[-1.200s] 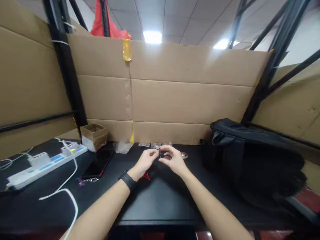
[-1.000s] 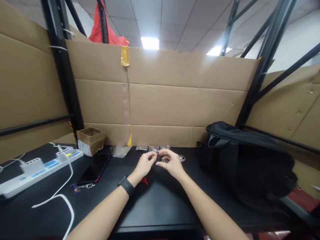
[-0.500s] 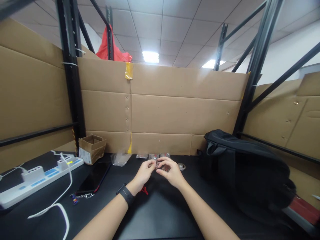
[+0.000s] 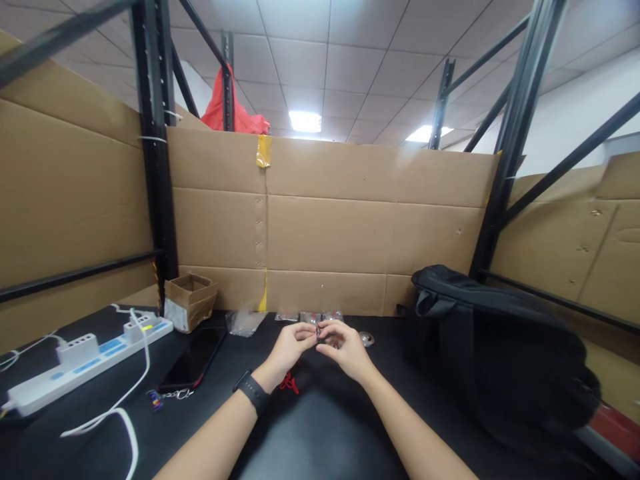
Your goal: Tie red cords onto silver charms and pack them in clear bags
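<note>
My left hand (image 4: 289,348), with a black watch on its wrist, meets my right hand (image 4: 346,348) above the middle of the black table. Thumb and fingers of both are pinched on a small dark, shiny piece (image 4: 318,335), too small and covered to name. A red cord (image 4: 289,382) shows below my left hand; I cannot tell whether it joins that piece. Just beyond the fingers, small clear packets (image 4: 311,318) lie in a row along the cardboard. To the right of my right hand is a roll of clear tape (image 4: 367,339).
A clear plastic bag (image 4: 245,323), an open cardboard box (image 4: 191,301), a phone (image 4: 194,360) with a keychain (image 4: 170,396) and a white power strip (image 4: 90,367) with cables are at left. A large black backpack (image 4: 500,353) stands at right. Cardboard (image 4: 325,227) walls the back.
The view has shifted slightly, so the scene sits a little lower. The fingertips have moved slightly on the small piece, and more of the red cord shows below my left hand.
</note>
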The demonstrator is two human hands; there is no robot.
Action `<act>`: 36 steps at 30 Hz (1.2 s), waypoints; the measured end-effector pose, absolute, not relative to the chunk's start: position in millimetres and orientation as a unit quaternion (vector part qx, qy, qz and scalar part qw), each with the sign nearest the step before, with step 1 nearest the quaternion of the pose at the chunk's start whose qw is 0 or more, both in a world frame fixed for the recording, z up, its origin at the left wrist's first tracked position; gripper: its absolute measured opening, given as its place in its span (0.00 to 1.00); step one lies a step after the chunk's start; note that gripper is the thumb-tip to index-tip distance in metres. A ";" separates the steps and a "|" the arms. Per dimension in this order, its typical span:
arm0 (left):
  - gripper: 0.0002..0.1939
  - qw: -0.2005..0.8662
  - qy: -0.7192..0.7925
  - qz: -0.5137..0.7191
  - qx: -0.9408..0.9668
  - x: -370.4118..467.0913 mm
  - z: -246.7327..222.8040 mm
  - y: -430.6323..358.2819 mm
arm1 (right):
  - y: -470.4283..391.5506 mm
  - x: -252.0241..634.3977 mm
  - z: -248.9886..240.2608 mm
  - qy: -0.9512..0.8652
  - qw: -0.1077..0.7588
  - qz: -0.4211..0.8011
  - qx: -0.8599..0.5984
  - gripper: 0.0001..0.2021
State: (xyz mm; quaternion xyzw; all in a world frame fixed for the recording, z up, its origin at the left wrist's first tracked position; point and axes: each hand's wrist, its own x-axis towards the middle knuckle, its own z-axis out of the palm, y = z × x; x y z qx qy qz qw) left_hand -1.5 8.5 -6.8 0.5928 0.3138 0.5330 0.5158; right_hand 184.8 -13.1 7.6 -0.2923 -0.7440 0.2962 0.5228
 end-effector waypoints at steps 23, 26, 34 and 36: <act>0.06 0.093 0.427 0.447 0.780 -7.3 16.6 -16.1 | -19.9 169.1 3.0 -0.679 0.547 0.339 -0.353 0.18; 0.07 0.130 0.430 0.463 0.764 -7.4 18.5 -15.9 | -18.3 171.0 3.7 -0.678 0.539 0.355 -0.352 0.19; 0.13 0.302 0.349 0.516 0.722 -9.9 11.8 -2.4 | -20.0 178.7 12.7 -0.701 0.533 0.326 -0.342 0.17; 0.15 0.332 0.328 0.508 0.723 -9.9 12.7 -1.8 | -21.3 180.5 15.9 -0.711 0.538 0.298 -0.340 0.14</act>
